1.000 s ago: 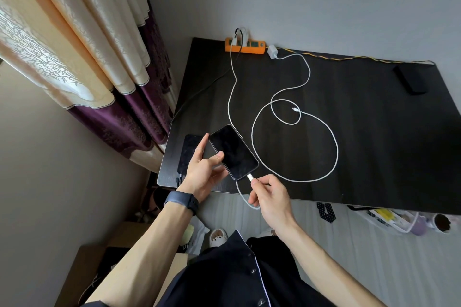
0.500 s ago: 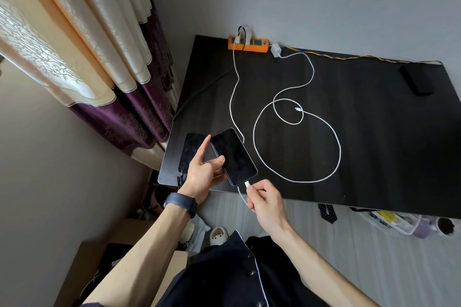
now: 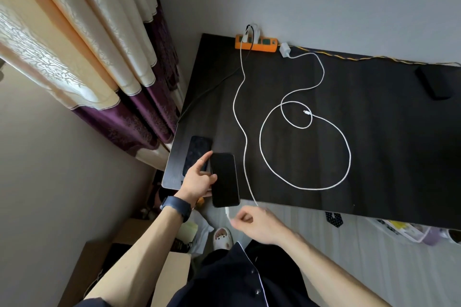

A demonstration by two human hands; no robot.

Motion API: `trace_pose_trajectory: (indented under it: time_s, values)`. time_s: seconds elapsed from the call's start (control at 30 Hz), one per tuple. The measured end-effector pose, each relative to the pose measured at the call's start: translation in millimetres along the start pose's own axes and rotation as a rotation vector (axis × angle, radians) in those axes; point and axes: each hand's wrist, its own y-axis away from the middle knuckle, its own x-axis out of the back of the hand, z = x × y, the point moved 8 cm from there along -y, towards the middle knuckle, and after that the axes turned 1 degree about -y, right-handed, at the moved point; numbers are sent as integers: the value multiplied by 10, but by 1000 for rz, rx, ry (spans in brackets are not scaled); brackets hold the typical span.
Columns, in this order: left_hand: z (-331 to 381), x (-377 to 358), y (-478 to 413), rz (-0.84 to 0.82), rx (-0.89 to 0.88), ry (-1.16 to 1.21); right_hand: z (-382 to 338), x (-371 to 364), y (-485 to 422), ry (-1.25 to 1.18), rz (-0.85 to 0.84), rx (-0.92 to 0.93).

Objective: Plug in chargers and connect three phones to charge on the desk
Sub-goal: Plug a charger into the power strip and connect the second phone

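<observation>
My left hand (image 3: pixel 199 179) grips a black phone (image 3: pixel 224 179) by its left edge, index finger stretched out, at the front left of the dark desk (image 3: pixel 386 157). The phone's lower end overhangs the desk edge. A white plug (image 3: pixel 227 211) sits at its bottom end. My right hand (image 3: pixel 254 224), blurred, has curled fingers pinching the white cable (image 3: pixel 240 112) just below that plug. This cable runs back to an orange power strip (image 3: pixel 257 43). A second dark phone (image 3: pixel 197 154) lies flat to the left of the held one.
A white charger (image 3: pixel 284 49) lies beside the strip; its looped cable (image 3: pixel 346 157) ends in a free connector (image 3: pixel 307 112) mid-desk. A black object (image 3: pixel 434 82) sits at the far right. Curtains (image 3: pixel 99 57) hang left. A slipper (image 3: pixel 222 238) and clutter lie on the floor.
The held phone came down and turned upright beside the second phone at the desk edge. My right hand slid back from the plug along the cable, toward me.
</observation>
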Motion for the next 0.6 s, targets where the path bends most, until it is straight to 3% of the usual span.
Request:
trace_pose_trajectory:
  time_s: [0.1, 0.2, 0.4, 0.6]
  values:
    - [-49, 122, -199, 118, -6, -208, 67, 97, -185, 115, 35, -28]
    - [-61, 138, -377, 130, -11, -382, 78, 238, -392, 192, 138, -30]
    - [21, -26, -677, 103, -60, -441, 39, 526, -771, 257, 469, 29]
    - [102, -140, -933, 155, -107, -581, 25, 416, -1092, 453, 415, 105]
